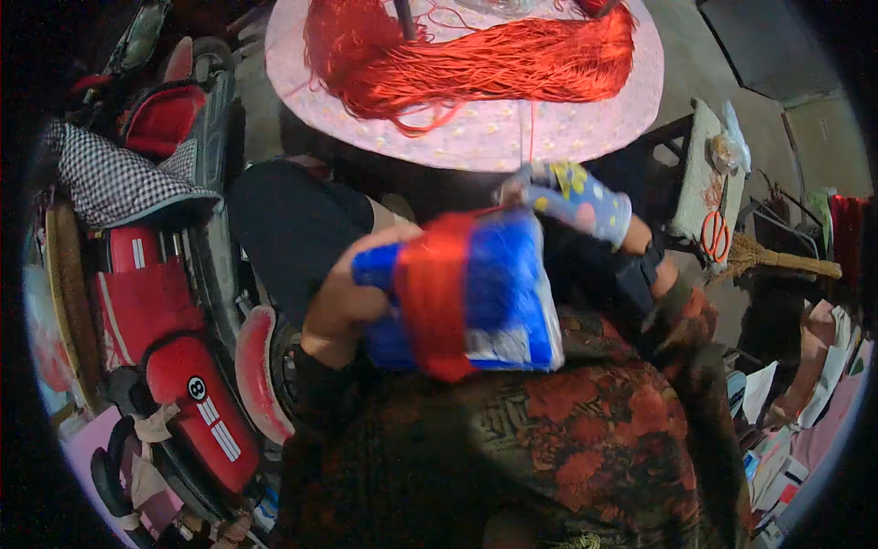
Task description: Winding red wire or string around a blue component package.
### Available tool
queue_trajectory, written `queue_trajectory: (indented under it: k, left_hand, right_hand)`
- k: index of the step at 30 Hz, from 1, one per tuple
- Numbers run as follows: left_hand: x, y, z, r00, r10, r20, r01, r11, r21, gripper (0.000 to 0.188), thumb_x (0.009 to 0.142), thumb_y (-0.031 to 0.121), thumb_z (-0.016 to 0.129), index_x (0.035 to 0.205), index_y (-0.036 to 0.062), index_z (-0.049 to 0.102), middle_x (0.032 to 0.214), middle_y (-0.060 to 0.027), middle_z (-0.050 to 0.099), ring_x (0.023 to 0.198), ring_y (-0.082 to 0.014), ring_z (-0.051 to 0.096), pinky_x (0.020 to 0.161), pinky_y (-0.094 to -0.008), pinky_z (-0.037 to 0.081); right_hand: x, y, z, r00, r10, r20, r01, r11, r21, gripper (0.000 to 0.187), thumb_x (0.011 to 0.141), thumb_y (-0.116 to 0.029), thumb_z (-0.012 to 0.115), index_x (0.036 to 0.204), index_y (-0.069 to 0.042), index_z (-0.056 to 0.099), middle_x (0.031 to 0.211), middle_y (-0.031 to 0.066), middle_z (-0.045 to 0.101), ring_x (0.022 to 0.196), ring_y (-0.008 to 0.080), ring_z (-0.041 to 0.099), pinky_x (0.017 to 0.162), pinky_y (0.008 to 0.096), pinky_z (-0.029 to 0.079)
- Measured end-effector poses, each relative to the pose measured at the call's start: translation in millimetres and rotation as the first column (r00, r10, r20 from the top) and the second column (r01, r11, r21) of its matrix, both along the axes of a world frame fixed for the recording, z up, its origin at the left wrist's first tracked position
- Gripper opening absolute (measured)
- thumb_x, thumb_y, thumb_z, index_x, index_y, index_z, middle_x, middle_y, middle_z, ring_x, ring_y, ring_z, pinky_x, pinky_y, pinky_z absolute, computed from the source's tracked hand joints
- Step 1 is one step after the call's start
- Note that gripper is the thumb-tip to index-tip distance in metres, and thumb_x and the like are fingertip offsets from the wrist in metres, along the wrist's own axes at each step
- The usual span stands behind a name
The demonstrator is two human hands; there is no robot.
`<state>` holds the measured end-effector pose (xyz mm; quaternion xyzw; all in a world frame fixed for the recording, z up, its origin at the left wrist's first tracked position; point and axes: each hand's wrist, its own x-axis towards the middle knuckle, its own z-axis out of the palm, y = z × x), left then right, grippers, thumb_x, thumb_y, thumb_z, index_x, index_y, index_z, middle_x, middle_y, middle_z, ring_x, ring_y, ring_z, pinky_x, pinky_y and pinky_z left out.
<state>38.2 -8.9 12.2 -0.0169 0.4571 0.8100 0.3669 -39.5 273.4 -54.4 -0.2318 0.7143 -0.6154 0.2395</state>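
Observation:
My bare left hand (331,306) grips the left end of a blue plastic-wrapped pack (508,265), held over my lap. A thick band of red cord (437,297) is wound round the pack's middle; it looks smeared by motion. My right hand (576,199), in a grey-blue glove with coloured dots, is at the pack's upper right corner. Its fingertips are bent together and a strand of red cord runs down to them from the table. Beyond, a large loose skein of red cord (494,64) lies on a round table with a pink patterned cover (366,137).
Dark posts rise through the skein. To the right, orange-handled scissors (716,236) hang at a narrow bench (697,174), with a straw broom (777,261) beside it. On the left stands a red and black ride-on vehicle (187,393) with a checkered cloth (119,178). Papers lie lower right.

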Motion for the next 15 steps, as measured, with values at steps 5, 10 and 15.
queue_trajectory:
  k: [5,10,15]
  left_hand:
    - [-18,5,-21,0.857,0.513,0.058,-0.512,0.859,-0.033,0.052,0.077,0.026,0.067,0.120,-0.0009,0.053,0.105,-0.0082,0.062,0.096,-0.0201,0.063,0.086,-0.0358,0.051]
    - [-18,5,-29,0.957,-0.004,-0.289,-0.172,0.795,-0.581,0.042,0.076,0.023,0.073,0.109,0.0023,0.058,0.093,-0.0037,0.061,0.085,-0.0104,0.058,0.078,-0.0264,0.048]
    - [-15,-3,-15,0.953,-0.286,-0.098,0.266,0.947,-0.182,0.061,0.065,0.021,0.077,0.118,0.0027,0.055,0.104,-0.0030,0.062,0.094,-0.0140,0.059,0.087,-0.0321,0.047]
  right_hand:
    - [46,-8,12,0.925,0.226,-0.306,-0.155,0.958,0.240,0.019,0.091,-0.023,0.058,0.096,-0.006,0.064,0.085,0.0125,0.066,0.077,0.0287,0.065,0.070,0.0360,0.052]
    - [14,-13,69,0.694,0.374,-0.615,-0.204,0.921,0.331,0.020,0.086,-0.026,0.064,0.090,-0.007,0.065,0.075,0.0104,0.065,0.068,0.0295,0.063,0.061,0.0365,0.051]
    - [-10,-5,34,0.973,0.165,-0.163,-0.153,0.985,0.079,0.020,0.085,-0.022,0.067,0.096,-0.005,0.065,0.086,0.0067,0.068,0.078,0.0165,0.064,0.073,0.0295,0.051]
